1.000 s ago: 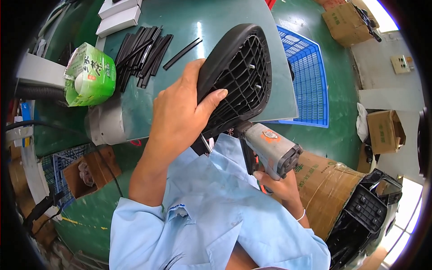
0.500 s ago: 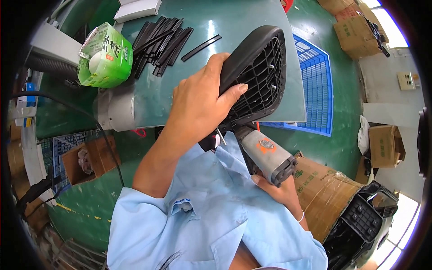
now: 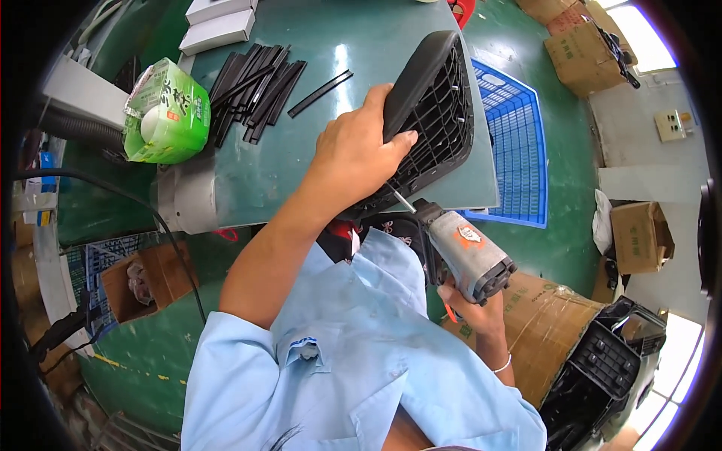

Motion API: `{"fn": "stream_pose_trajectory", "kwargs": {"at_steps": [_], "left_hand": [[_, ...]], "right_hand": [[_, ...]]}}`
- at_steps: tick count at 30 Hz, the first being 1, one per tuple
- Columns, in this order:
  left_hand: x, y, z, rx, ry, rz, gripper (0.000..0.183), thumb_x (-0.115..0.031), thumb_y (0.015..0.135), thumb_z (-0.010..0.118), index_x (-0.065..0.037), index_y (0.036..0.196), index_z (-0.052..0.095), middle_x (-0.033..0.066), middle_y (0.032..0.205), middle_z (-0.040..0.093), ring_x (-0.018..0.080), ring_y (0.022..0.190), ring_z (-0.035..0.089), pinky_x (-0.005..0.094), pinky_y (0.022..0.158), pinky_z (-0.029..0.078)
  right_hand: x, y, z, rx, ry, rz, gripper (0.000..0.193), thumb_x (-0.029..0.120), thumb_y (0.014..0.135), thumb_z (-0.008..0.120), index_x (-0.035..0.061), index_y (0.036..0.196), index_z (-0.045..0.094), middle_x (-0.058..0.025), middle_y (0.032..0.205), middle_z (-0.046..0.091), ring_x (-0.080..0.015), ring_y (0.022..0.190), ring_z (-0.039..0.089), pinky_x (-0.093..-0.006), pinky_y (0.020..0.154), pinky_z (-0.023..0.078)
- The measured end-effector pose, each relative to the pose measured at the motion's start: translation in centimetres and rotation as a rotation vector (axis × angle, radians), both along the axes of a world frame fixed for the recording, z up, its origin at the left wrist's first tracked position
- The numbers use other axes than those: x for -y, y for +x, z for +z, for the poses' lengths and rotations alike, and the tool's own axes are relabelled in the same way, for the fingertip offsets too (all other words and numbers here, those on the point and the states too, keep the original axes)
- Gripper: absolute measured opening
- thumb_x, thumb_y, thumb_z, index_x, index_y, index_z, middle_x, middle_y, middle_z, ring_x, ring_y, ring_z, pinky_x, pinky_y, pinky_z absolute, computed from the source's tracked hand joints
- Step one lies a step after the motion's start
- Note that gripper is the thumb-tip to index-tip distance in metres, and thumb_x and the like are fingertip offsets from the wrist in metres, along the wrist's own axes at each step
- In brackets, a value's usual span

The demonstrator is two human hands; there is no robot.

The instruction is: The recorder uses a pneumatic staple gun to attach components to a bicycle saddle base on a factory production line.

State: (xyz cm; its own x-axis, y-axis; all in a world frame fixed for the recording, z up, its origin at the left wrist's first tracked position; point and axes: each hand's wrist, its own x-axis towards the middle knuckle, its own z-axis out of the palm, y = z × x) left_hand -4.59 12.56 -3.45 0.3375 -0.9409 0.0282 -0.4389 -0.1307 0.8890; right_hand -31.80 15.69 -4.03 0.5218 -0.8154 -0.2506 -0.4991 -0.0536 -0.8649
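Observation:
My left hand (image 3: pixel 359 154) is closed round the edge of a black plastic part (image 3: pixel 418 84), thumb on its ribbed side. The part is smooth and rounded outside, with a grid of ribs and metal pins on the side facing right. It is held tilted above the table's near edge. In my right hand (image 3: pixel 480 310) is a grey power screwdriver (image 3: pixel 471 259) with an orange mark, its fingers wrapped round the handle. The tool's thin metal bit points up and left toward the part's lower end; whether it touches is hard to tell.
On the green table (image 3: pixel 259 180) lie several black strips (image 3: pixel 256 86), a green carton (image 3: pixel 169 113) and white boxes (image 3: pixel 218 34). A blue crate (image 3: pixel 519 150) stands right of the table. Beside my right arm is a large cardboard box (image 3: pixel 553 327). A black cable (image 3: pixel 162 218) hangs at left.
The power screwdriver has shifted right and slightly down, and its bit now shows by the part's lower end. My left hand has moved slightly right, turning the black part a little.

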Motion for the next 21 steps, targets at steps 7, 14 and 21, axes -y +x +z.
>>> {"fn": "stream_pose_trajectory", "kwargs": {"at_steps": [7,14,21], "left_hand": [[0.3,0.4,-0.5,-0.038,-0.038,-0.015,0.056,-0.026,0.08,0.063,0.002,0.124,0.043,0.0207,0.082,0.065,0.038,0.081,0.063,0.043,0.076,0.047],[0.1,0.3,-0.3,-0.035,-0.045,-0.002,0.057,-0.026,0.08,0.063,0.002,0.125,0.042,0.0201,0.081,0.065,0.0375,0.08,0.063,0.0428,0.076,0.047],[0.1,0.3,-0.7,-0.078,-0.013,0.005,0.053,-0.025,0.08,0.063,0.0,0.123,0.044,0.0205,0.088,0.066,0.0381,0.085,0.063,0.0445,0.079,0.047]], "right_hand": [[0.2,1.4,0.3,0.042,0.05,0.027,0.04,0.02,0.074,0.075,-0.0016,0.104,0.06,-0.0111,0.092,0.066,-0.019,0.079,0.063,-0.0321,0.073,0.049],[0.7,2.2,-0.2,0.023,-0.101,0.115,0.038,0.02,0.073,0.074,-0.0014,0.102,0.061,-0.0113,0.088,0.066,-0.0223,0.077,0.063,-0.0317,0.072,0.049],[-0.2,2.3,0.8,-0.006,-0.021,0.117,0.039,0.022,0.073,0.074,-0.0034,0.1,0.061,-0.011,0.088,0.067,-0.0223,0.076,0.063,-0.0311,0.07,0.049]]}}
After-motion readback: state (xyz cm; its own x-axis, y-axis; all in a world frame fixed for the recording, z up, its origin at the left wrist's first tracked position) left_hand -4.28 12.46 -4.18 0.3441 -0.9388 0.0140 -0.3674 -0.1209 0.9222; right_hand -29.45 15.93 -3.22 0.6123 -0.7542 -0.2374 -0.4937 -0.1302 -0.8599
